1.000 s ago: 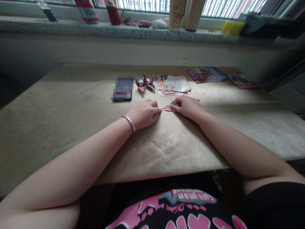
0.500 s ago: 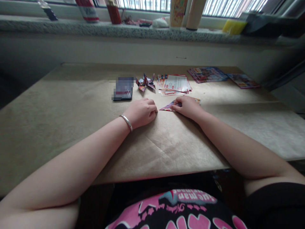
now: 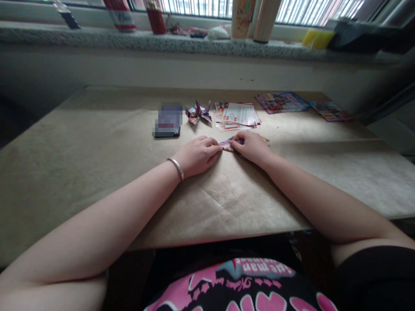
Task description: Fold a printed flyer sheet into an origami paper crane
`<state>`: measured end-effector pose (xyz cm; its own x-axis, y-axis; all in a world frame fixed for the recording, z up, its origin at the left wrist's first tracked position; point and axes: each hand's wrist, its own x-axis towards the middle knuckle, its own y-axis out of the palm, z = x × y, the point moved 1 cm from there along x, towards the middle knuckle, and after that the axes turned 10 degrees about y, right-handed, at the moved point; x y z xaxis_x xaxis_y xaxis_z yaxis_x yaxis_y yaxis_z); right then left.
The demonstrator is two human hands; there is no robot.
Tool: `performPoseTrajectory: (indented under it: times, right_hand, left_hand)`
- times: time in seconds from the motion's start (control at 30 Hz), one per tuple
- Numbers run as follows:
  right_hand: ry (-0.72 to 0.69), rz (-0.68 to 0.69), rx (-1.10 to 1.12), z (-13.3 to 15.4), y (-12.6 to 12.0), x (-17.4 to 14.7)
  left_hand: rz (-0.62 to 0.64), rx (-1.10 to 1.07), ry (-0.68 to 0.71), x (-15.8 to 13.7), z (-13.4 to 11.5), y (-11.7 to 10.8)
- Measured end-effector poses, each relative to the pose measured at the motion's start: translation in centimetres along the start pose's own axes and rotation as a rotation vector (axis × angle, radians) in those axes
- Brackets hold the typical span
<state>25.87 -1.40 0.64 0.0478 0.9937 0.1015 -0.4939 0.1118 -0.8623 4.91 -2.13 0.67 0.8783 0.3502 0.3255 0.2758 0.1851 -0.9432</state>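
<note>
A folded piece of colourful printed paper [image 3: 227, 144] lies on the table between my two hands. My left hand [image 3: 202, 154], with a silver bangle at the wrist, has its fingertips closed on the paper's pointed left end. The paper's right part is under my right hand [image 3: 251, 144], whose thumb and fingers pinch it from above; a small patterned end shows beyond the knuckles. Just behind the hands stand folded paper cranes [image 3: 198, 113], touching or close together. Beside them lies a stack of printed sheets [image 3: 238, 114].
A dark phone-like object [image 3: 167, 121], partly blurred out, lies left of the cranes. Colourful leaflets [image 3: 282, 102] and another one [image 3: 330, 111] are at the table's back right. Bottles, a cup and a yellow item [image 3: 318, 39] line the stone windowsill [image 3: 194, 46].
My left hand has moved right and now grips the paper's tip, which it was apart from before. The right hand, still on the paper, has shifted slightly left.
</note>
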Motion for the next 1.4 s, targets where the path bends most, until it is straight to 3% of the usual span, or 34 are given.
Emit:
performPoseTrajectory:
  times: [0.5,0.9,1.13,1.4]
  right_hand:
    - [0.036,0.032,-0.072,-2.3,-1.1,0.5]
    - [-0.033,-0.03,-0.059,-1.5,0.1,1.0]
    - [0.083,-0.006,-0.04,-2.1,-0.9,0.8]
    - [0.07,0.029,-0.01,-3.1,-1.2,1.2]
  left_hand:
    - [0.122,0.065,-0.048,0.4,-0.8,-0.5]
    - [0.26,0.171,-0.097,0.9,-1.3,-1.0]
    - [0.247,0.151,-0.085,0.5,-0.9,-0.6]
    - [0.192,0.095,-0.122,0.6,-1.1,-0.4]
